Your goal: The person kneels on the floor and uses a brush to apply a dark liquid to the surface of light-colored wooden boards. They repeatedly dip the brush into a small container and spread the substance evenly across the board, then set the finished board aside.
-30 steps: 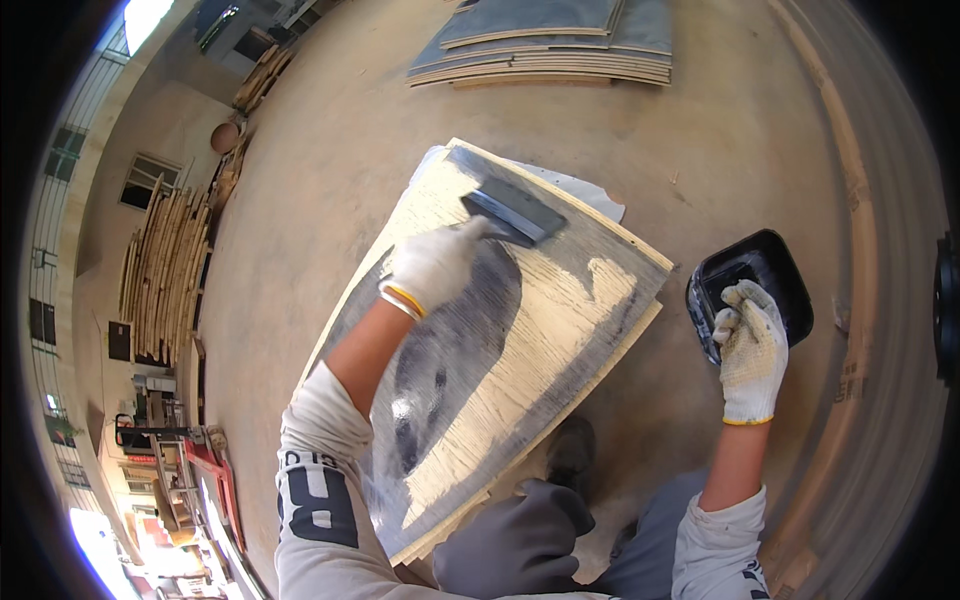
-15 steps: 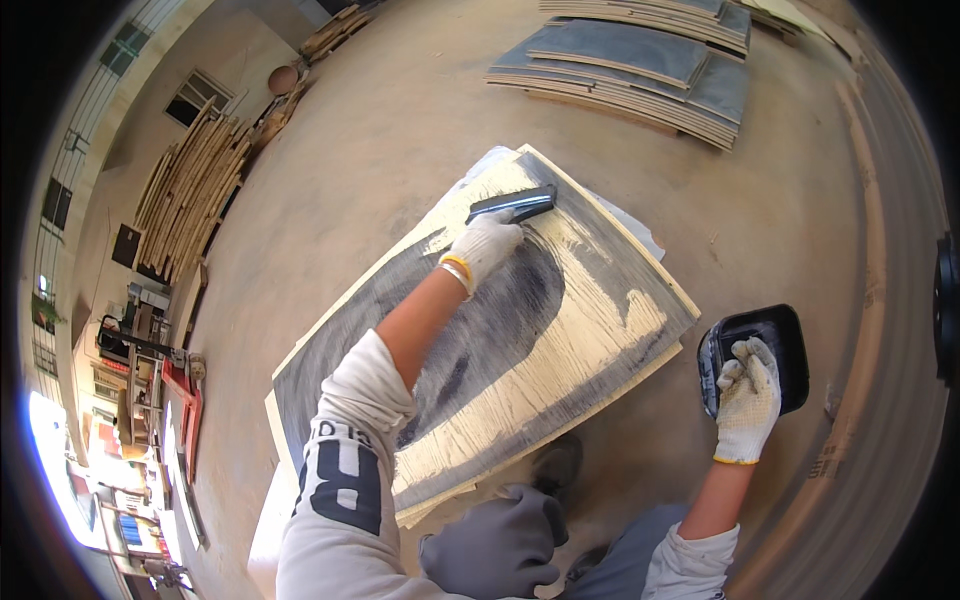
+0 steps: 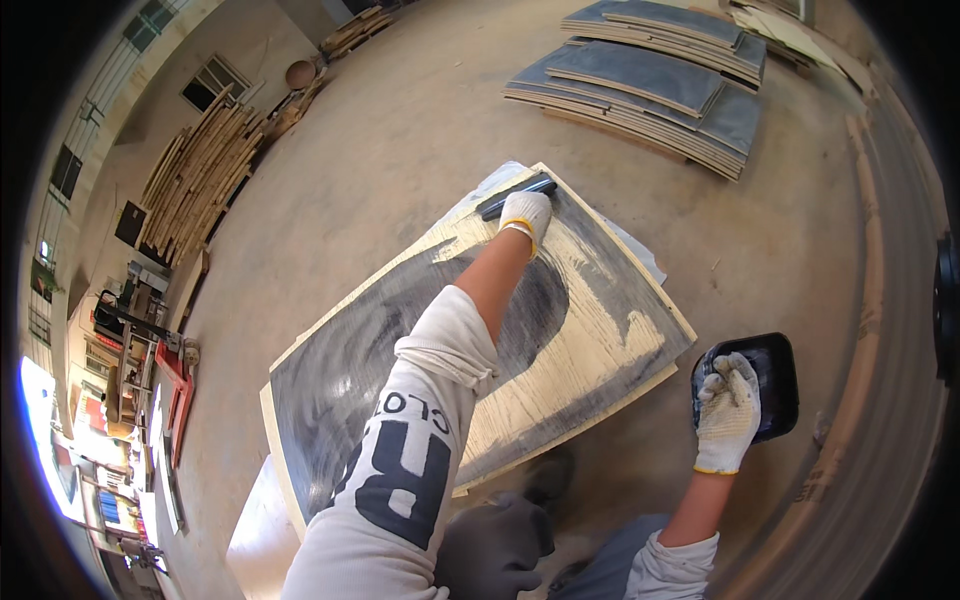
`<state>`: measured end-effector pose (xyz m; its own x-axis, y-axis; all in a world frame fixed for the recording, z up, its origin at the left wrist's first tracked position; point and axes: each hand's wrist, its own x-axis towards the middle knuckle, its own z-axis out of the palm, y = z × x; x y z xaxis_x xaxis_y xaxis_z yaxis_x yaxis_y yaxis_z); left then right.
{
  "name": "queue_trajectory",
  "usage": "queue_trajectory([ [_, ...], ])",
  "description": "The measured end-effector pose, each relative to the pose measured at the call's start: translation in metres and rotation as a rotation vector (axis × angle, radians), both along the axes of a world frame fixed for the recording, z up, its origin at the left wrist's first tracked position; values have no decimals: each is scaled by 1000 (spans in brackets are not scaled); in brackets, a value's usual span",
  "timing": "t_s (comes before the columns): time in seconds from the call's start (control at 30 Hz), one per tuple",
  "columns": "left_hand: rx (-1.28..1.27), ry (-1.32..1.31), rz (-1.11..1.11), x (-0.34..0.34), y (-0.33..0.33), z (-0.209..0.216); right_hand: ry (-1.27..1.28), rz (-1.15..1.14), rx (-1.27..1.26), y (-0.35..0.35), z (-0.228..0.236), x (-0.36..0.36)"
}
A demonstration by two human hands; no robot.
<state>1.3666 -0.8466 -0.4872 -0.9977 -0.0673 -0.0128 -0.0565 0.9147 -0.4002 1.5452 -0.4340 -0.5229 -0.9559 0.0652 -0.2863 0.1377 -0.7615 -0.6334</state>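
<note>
My left hand (image 3: pixel 527 214), in a white knit glove, grips a wide, dark, flat-edged spreader (image 3: pixel 497 204). The spreader lies across the far corner of a wooden board (image 3: pixel 560 380). Dark grey coating covers much of that board in streaks, with pale yellow wood bare across the middle and toward the far corner. Off to the right, beyond the board's edge, my right hand (image 3: pixel 728 410) is closed on a black square tub (image 3: pixel 783 385). This glove is smeared dark at the fingers. Dark residue coats the inside of the tub.
Stacks of dark-faced boards (image 3: pixel 640 78) lie on the floor at the far right. Long wooden strips (image 3: pixel 200 180) lean against the left wall. A red metal frame (image 3: pixel 175 385) stands at the left. White sheeting (image 3: pixel 265 530) pokes out beneath the worked board.
My left hand has moved right and away with the spreader toward the board's far corner. The tub in my right hand has shifted slightly left and nearer. The view has shifted a little.
</note>
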Motion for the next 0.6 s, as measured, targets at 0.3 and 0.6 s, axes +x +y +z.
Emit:
queue_trajectory([
  [0.3,690,219,433,12,-65,-16,26,21,-47,-4,3,1],
  [0.6,42,-79,80,31,-5,17,61,72,-65,-6,-9,-4],
])
